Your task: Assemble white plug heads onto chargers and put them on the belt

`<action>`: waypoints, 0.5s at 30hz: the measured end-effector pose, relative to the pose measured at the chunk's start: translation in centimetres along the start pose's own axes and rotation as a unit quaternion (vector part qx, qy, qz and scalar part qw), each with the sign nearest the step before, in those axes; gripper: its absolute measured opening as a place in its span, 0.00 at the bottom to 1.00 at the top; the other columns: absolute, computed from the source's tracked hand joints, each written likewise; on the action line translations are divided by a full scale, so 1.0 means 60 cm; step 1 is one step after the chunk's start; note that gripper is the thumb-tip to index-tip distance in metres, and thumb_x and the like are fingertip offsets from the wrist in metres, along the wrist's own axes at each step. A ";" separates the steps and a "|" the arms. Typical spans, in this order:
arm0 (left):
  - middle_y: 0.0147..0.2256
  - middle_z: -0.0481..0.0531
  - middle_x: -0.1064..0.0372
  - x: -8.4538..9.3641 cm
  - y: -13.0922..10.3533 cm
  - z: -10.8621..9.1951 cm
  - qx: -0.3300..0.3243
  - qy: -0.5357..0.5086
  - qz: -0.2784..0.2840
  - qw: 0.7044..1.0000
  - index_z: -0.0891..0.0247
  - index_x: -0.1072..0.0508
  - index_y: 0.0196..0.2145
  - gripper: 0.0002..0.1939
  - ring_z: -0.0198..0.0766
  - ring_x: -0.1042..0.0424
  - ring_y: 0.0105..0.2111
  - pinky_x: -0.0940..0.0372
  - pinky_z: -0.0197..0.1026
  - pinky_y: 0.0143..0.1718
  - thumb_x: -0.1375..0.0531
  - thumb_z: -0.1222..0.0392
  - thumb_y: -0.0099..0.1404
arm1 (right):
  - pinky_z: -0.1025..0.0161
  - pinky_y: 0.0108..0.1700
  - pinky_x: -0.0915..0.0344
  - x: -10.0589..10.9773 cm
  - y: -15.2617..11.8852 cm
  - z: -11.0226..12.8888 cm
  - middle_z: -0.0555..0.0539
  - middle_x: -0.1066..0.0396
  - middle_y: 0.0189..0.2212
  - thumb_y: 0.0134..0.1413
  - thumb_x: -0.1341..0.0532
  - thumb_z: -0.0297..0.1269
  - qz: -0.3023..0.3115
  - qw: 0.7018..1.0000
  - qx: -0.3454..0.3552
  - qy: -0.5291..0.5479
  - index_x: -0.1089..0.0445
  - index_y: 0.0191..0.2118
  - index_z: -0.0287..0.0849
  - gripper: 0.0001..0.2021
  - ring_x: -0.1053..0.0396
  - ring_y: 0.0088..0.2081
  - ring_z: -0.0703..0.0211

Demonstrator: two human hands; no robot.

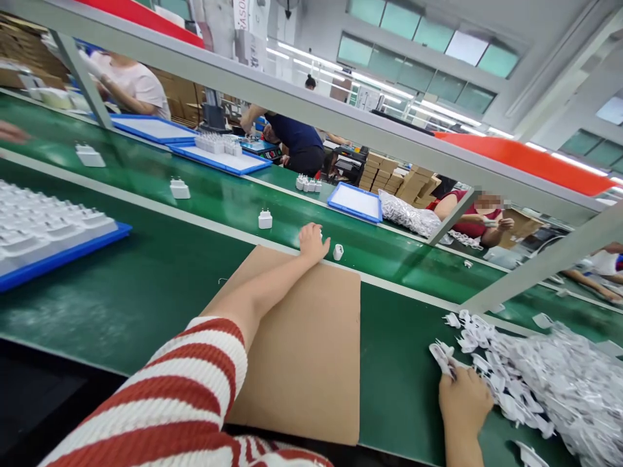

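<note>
My left hand (313,242) reaches across to the green belt, its curved fingers around a white plug charger that they mostly hide; just a bit of white shows by the fingertips. Close to its right stands a small white charger housing (338,251). Two-pin white plug chargers (265,219) stand spaced out on the belt to the left. At the lower right, my right hand (464,392) pinches a white plastic plug part (440,355) at the edge of a heap of similar loose parts (516,389). Beneath my left arm lies a brown cardboard sheet (311,350).
On the left, a blue tray (111,233) holds rows of white chargers. A slanted metal post (535,263) rises near the heap. Across the belt are blue-rimmed trays (355,201), a bagged pile (409,213) and several people at work. A shelf rail (311,100) spans overhead.
</note>
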State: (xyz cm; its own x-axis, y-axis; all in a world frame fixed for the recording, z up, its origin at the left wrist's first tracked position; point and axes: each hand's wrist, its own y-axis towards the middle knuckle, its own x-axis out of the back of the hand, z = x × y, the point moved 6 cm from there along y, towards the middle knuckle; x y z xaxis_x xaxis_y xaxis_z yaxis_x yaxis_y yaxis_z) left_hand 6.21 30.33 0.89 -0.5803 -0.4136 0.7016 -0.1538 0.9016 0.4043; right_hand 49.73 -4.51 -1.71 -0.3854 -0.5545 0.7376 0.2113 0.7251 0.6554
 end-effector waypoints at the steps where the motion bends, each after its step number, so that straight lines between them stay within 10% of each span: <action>1: 0.64 0.67 0.38 -0.007 -0.009 -0.018 -0.042 -0.009 -0.006 0.999 0.63 0.32 0.60 0.26 0.60 0.42 0.66 0.48 0.57 0.67 0.41 0.48 0.70 | 0.51 0.41 0.38 0.006 -0.002 0.001 0.38 0.27 0.32 0.57 0.43 0.35 -0.032 0.999 -0.003 0.026 0.28 0.30 0.41 0.08 0.30 0.37 0.44; 8: 0.63 0.73 0.37 -0.074 -0.029 -0.070 -0.021 -0.046 0.133 0.990 0.68 0.34 0.60 0.34 0.64 0.42 0.65 0.47 0.57 0.66 0.31 0.48 0.63 | 0.48 0.50 0.27 0.079 -0.006 0.039 0.35 0.24 0.46 0.62 0.38 0.44 -0.124 0.956 -0.021 0.266 0.31 0.35 0.45 0.09 0.25 0.48 0.44; 15: 0.56 0.66 0.28 -0.036 -0.046 -0.090 -0.060 -0.125 0.202 0.970 0.67 0.31 0.58 0.21 0.52 0.32 0.58 0.39 0.52 0.63 0.40 0.61 0.68 | 0.53 0.41 0.26 0.078 -0.014 0.041 0.44 0.24 0.35 0.51 0.31 0.53 -0.025 0.868 -0.185 0.460 0.32 0.39 0.44 0.19 0.24 0.35 0.51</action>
State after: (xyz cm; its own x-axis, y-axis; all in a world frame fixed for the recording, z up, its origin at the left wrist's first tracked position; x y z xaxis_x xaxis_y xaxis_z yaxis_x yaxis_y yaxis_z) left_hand 12.21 28.01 1.45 -0.7515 0.0267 0.6591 0.2119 0.9560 0.2028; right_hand 45.52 -6.68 0.80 0.4419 -0.7967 0.4123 0.5554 0.6039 0.5717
